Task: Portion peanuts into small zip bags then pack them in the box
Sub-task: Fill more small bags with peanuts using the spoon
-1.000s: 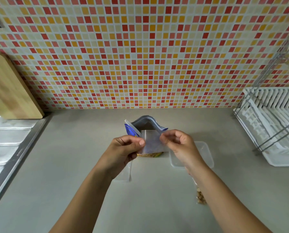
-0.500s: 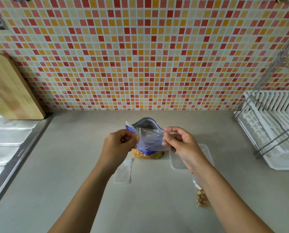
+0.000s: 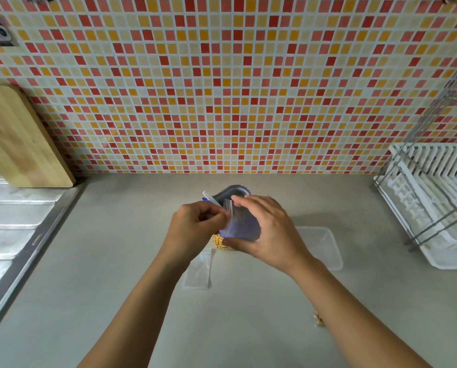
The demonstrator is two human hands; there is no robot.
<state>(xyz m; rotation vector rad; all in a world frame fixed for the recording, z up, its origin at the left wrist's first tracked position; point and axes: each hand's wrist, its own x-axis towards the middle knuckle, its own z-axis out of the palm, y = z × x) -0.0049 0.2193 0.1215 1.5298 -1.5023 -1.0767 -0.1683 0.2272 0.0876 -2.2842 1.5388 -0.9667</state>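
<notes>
I hold a small clear zip bag (image 3: 239, 224) in front of the open peanut pouch (image 3: 231, 193), which stands mid-counter with its blue and yellow print mostly hidden. My left hand (image 3: 195, 229) pinches the bag's left top edge. My right hand (image 3: 267, 229) cups the bag, fingers over its top and thumb under its bottom. The bag looks empty. An empty clear plastic box (image 3: 320, 248) lies to the right, partly behind my right hand. A filled peanut bag (image 3: 318, 320) peeks from under my right forearm.
Spare empty zip bags (image 3: 199, 269) lie flat below my left hand. A steel sink drainboard (image 3: 12, 229) runs along the left, a wooden cutting board (image 3: 17, 139) leans on the tiled wall, and a white dish rack (image 3: 434, 203) stands at the right.
My right hand moved from pinching the bag's right top corner to cupping the bag from top and bottom. The bag has turned more edge-on. My left hand kept its pinch.
</notes>
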